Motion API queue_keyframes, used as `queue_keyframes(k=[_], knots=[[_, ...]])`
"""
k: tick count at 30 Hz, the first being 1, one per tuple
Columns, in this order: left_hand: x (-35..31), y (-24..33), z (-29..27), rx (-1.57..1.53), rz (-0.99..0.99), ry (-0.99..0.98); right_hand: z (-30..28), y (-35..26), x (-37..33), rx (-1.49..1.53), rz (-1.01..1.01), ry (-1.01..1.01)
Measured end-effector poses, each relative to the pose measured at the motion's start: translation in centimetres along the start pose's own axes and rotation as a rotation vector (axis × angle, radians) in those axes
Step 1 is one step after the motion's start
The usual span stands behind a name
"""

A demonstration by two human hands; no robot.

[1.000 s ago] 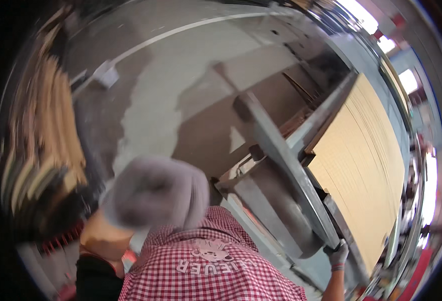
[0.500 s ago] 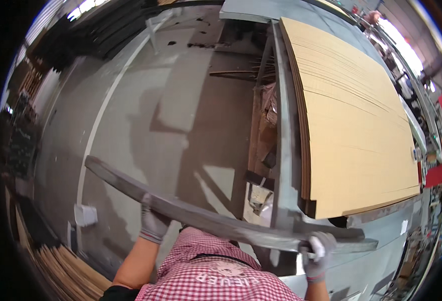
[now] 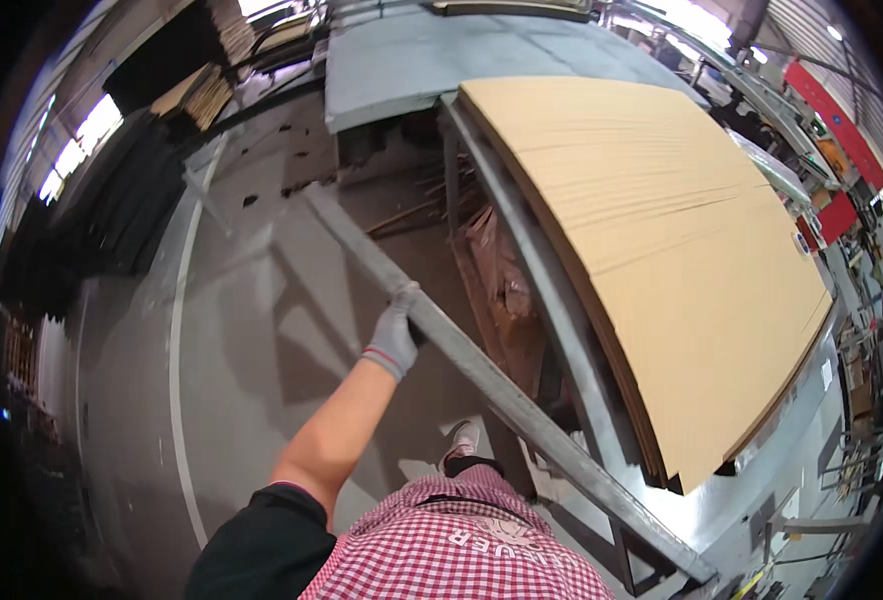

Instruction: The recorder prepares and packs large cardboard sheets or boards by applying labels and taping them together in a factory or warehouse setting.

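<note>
A long, straight grey bar (image 3: 501, 395) slants across the view, its far end over the floor and its near end at the lower right. My left hand (image 3: 394, 335), in a grey glove with a red band, grips it from the left side, with the arm stretched forward. My right hand is out of view. To the right of the bar, a stack of large tan sheets (image 3: 671, 250) lies on a grey metal-framed table; several thin dark lines run across the top sheet.
Beyond the stack stretches a blue-grey tabletop (image 3: 411, 60). Under the near table edge sits a plastic-wrapped bundle (image 3: 498, 265). Dark stacked material (image 3: 91, 215) stands at the far left. A white line (image 3: 175, 370) crosses the floor; my shoe (image 3: 464, 440) is below the bar.
The bar has swung from lying across my body to pointing forward. My left hand has moved forward and right with it. My right hand, earlier on the bar, has left the view.
</note>
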State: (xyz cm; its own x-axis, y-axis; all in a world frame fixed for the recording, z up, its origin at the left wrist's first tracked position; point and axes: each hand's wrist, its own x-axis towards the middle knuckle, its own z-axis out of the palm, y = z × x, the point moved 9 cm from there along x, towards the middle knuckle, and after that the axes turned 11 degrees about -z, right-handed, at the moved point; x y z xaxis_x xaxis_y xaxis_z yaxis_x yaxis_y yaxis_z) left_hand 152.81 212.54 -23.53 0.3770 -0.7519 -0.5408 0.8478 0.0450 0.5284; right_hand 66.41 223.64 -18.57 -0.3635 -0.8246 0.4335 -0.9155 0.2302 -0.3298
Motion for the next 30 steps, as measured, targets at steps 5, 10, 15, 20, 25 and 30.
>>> queue_keyframes(k=[5, 10, 15, 20, 25, 30], knots=[[13.2, 2.8, 9.3, 0.252, 0.069, 0.085, 3.0, -2.7, -2.3, 0.408, 0.527, 0.146], [23.2, 7.8, 15.8, 0.405, 0.116, 0.057, 5.9, -7.0, -2.3, 0.413, 0.645, 0.173], [30.4, 17.8, 24.5, 0.999, 0.308, 0.110, 6.7, -10.6, -3.8, 0.371, 0.765, 0.240], [48.1, 31.8, 23.5, 0.724, 0.582, 0.197, 7.4, -14.9, -4.8, 0.338, 0.854, 0.265], [58.2, 34.3, 21.6, 0.716, 0.441, 0.239, 7.7, -17.8, -4.5, 0.313, 0.922, 0.286], [55.9, 32.9, 24.5, 0.723, 0.494, 0.233, 9.9, -22.0, -0.6, 0.301, 0.988, 0.336]])
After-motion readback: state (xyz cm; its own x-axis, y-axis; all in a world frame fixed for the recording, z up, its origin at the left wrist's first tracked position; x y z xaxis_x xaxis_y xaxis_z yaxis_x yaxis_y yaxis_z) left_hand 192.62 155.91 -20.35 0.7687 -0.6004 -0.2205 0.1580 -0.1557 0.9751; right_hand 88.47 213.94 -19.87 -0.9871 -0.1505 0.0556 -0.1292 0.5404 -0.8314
